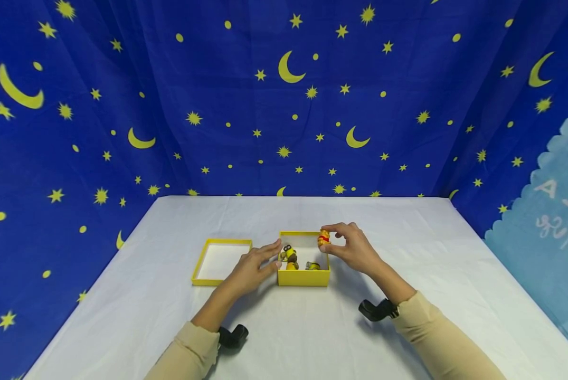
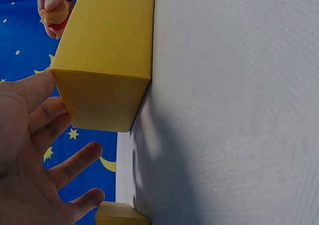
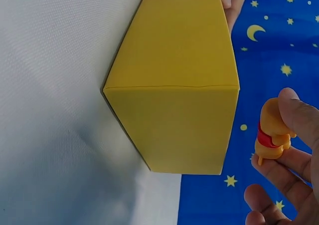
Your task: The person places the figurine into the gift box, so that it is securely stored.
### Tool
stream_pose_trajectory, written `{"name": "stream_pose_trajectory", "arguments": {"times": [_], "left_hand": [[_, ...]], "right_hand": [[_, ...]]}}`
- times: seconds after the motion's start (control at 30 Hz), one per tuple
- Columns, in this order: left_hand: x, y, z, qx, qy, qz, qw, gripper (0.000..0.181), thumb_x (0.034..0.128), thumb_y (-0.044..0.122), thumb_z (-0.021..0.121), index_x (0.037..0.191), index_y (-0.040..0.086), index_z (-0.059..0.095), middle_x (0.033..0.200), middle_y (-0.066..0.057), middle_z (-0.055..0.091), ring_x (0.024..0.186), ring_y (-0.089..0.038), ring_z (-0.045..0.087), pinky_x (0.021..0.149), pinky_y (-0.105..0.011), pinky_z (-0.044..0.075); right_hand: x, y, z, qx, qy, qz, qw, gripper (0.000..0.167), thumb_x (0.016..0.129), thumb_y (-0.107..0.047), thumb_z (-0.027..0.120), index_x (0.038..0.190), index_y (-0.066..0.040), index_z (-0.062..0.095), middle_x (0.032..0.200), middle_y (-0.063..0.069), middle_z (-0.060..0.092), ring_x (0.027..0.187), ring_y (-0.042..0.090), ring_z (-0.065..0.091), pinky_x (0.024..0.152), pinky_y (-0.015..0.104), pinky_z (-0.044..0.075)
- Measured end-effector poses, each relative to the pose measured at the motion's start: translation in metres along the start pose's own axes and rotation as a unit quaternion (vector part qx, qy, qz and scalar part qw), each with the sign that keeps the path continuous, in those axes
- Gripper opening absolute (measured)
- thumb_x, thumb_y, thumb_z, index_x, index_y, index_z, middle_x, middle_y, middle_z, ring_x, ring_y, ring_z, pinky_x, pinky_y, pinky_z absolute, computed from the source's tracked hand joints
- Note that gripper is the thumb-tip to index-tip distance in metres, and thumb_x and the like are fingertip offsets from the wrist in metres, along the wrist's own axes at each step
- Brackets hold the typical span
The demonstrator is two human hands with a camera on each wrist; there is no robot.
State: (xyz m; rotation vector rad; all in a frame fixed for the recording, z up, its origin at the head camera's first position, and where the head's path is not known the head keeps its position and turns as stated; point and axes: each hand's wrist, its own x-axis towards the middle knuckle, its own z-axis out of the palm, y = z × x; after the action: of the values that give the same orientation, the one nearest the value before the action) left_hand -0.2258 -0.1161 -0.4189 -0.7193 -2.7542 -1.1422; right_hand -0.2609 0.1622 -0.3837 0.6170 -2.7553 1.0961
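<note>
A yellow box (image 1: 303, 278) with a white inside stands open on the table, holding several small yellow figures (image 1: 290, 253). My right hand (image 1: 357, 250) pinches an orange figure with a red band (image 1: 324, 238) between thumb and fingers, above the box's right edge; the right wrist view shows the same figure (image 3: 271, 131) beside the box (image 3: 172, 130). At the box's left side, my left hand (image 1: 253, 268) rests its fingertips near the upper edge, fingers extended. The left wrist view shows the thumb and fingers (image 2: 50, 112) against the box's corner.
Left of the box, partly behind my left hand, lies a shallow yellow-rimmed lid (image 1: 210, 282) with its white inside up. A white cloth (image 1: 312, 338) covers the table. Behind it hangs a blue curtain (image 1: 246, 105) with yellow moons and stars.
</note>
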Motion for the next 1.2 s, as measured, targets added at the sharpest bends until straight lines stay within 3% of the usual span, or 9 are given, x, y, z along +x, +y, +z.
{"name": "stream_pose_trajectory", "arguments": {"times": [0.47, 0.8, 1.0, 1.2], "left_hand": [[0.000, 0.001, 0.000, -0.004, -0.005, -0.003, 1.0000, 0.047, 0.0952, 0.026, 0.055, 0.138, 0.009, 0.047, 0.150, -0.004, 0.039, 0.135, -0.040, 0.038, 0.110, -0.067, 0.017], [0.000, 0.000, -0.001, -0.001, -0.007, -0.007, 1.0000, 0.048, 0.0953, 0.029, 0.055, 0.139, 0.012, 0.046, 0.150, -0.003, 0.040, 0.135, -0.038, 0.039, 0.111, -0.066, 0.018], [0.000, 0.000, -0.001, -0.002, 0.001, 0.000, 1.0000, 0.047, 0.0946, 0.027, 0.056, 0.138, 0.011, 0.048, 0.149, -0.002, 0.041, 0.133, -0.039, 0.042, 0.110, -0.065, 0.020], [0.000, 0.000, -0.001, -0.005, -0.010, -0.009, 0.9999, 0.047, 0.0959, 0.029, 0.054, 0.139, 0.013, 0.046, 0.150, 0.000, 0.039, 0.134, -0.038, 0.039, 0.111, -0.065, 0.018]], "right_hand": [[0.012, -0.003, 0.015, -0.020, -0.026, 0.014, 0.9994, 0.052, 0.079, -0.039, 0.074, 0.125, -0.021, 0.062, 0.118, 0.001, 0.064, 0.103, 0.028, 0.050, 0.075, 0.031, 0.037], [0.022, -0.003, 0.026, -0.053, -0.033, -0.007, 0.9980, 0.047, 0.078, -0.031, 0.076, 0.122, -0.018, 0.065, 0.116, 0.001, 0.067, 0.089, 0.028, 0.046, 0.072, 0.031, 0.025], [0.025, -0.003, 0.030, -0.083, -0.038, -0.011, 0.9958, 0.047, 0.077, -0.032, 0.078, 0.119, -0.017, 0.067, 0.118, 0.002, 0.068, 0.084, 0.021, 0.043, 0.073, 0.032, 0.025], [0.025, -0.002, 0.034, -0.108, -0.047, -0.011, 0.9930, 0.048, 0.075, -0.034, 0.079, 0.117, -0.015, 0.068, 0.118, 0.004, 0.068, 0.083, 0.019, 0.043, 0.073, 0.034, 0.028]]}}
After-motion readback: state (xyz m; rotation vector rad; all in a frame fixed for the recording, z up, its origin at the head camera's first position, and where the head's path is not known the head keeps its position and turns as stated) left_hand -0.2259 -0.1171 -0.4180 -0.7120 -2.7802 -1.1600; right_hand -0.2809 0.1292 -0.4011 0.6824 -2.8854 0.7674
